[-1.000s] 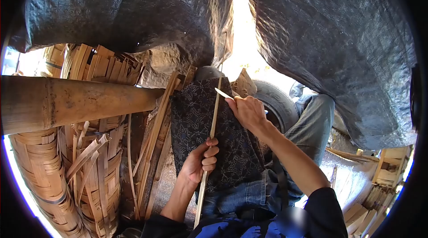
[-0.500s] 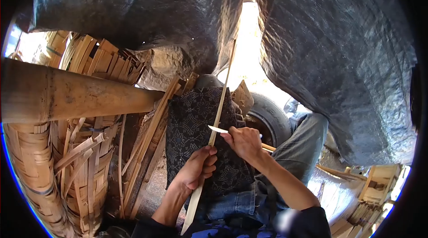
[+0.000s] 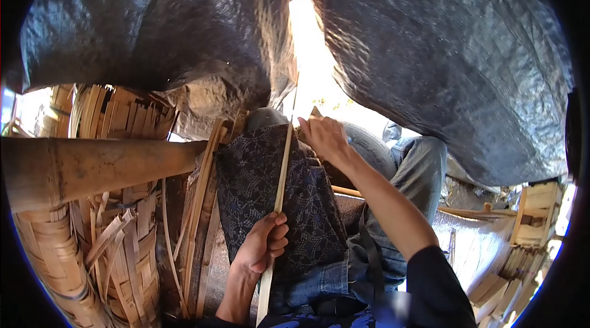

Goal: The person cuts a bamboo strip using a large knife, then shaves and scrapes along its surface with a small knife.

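Observation:
A long pale bamboo strip (image 3: 283, 180) runs from my waist up over a dark patterned cloth (image 3: 249, 168) on my lap, its far end thin against the bright gap. My left hand (image 3: 264, 243) is closed around the strip's lower part, the thumb lying along it. Farther up, my right hand (image 3: 327, 137) is closed on the knife beside the strip, just past the cloth's far edge. Glare and my fingers mostly hide the knife here, so I cannot tell whether its blade touches the strip.
A thick bamboo pole (image 3: 123, 171) juts in from the left, above woven bamboo baskets (image 3: 52, 254). Split bamboo pieces (image 3: 200, 223) lean left of my lap. A tire (image 3: 369, 150) sits beyond my right hand. Black sheeting (image 3: 430, 51) hangs ahead.
My right hand has slid the knife up along the strip, away from my left hand, and that arm is stretched out more. The left hand keeps its hold. The view has tilted up and shifted right.

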The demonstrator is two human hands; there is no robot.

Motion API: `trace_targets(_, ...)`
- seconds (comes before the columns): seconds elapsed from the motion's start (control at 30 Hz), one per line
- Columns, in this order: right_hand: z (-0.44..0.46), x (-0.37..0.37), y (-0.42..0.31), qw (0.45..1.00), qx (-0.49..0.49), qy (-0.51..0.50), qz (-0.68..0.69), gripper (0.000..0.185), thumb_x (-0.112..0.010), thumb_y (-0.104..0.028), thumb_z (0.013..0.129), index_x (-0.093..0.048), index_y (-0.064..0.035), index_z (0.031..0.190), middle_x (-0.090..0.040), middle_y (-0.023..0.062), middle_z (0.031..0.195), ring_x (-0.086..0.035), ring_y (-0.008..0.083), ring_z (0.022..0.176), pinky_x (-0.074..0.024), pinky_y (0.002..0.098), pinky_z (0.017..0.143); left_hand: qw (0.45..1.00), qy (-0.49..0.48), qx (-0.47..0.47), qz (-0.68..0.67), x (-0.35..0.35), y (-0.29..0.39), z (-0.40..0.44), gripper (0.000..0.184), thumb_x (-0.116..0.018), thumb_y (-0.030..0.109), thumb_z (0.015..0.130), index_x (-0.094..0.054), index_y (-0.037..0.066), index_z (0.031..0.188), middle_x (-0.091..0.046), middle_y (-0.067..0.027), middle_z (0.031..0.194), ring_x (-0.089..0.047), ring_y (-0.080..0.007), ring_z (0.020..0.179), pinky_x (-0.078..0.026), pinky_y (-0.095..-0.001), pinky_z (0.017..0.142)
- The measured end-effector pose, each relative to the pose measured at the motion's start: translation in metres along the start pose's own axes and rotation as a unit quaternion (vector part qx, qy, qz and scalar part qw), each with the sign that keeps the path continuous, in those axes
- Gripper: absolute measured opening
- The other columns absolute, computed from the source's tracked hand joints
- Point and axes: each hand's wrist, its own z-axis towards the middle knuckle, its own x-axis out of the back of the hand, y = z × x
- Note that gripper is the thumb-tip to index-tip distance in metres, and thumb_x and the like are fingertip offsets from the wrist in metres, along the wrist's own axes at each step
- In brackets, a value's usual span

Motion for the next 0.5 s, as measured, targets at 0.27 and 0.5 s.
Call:
trace_targets(0.27, 0.075, 0.019, 0.045, 0.988, -0.152, -0.014, 0.012, 0.066, -0.023, -0.046, 0.097, -0.061, 0.0013, 0.071, -0.06, 0.0191, 0.062, -0.062, 0.0325, 0.065, -0.0489, 0.0442, 0.065, 0.998, -0.02, 0.009, -0.05, 0.004, 0.002, 0.001, 0.02, -0.035, 0.028, 0.098, -0.043, 0.018, 0.083, -0.025, 0.0089, 0.06, -0.019, -0.0017, 0.044, -0.013, -0.0186, 0.037)
trace_targets(0.5, -0.092, 0.06, -0.045, 0.945, -0.055, -0.208, 0.246, 0.043, -0.04, -0.038, 0.096, -0.047, 0.0003, 0.078, -0.054, 0.0154, 0.061, -0.057, 0.0299, 0.056, -0.0417, 0.0368, 0.048, 0.958, -0.168, 0.03, -0.231, 0.03, 0.0, 0.016, 0.02, -0.031, 0.026, 0.1, -0.041, 0.017, 0.086, -0.023, 0.0088, 0.06, -0.016, -0.0012, 0.043, -0.011, -0.0177, 0.036)
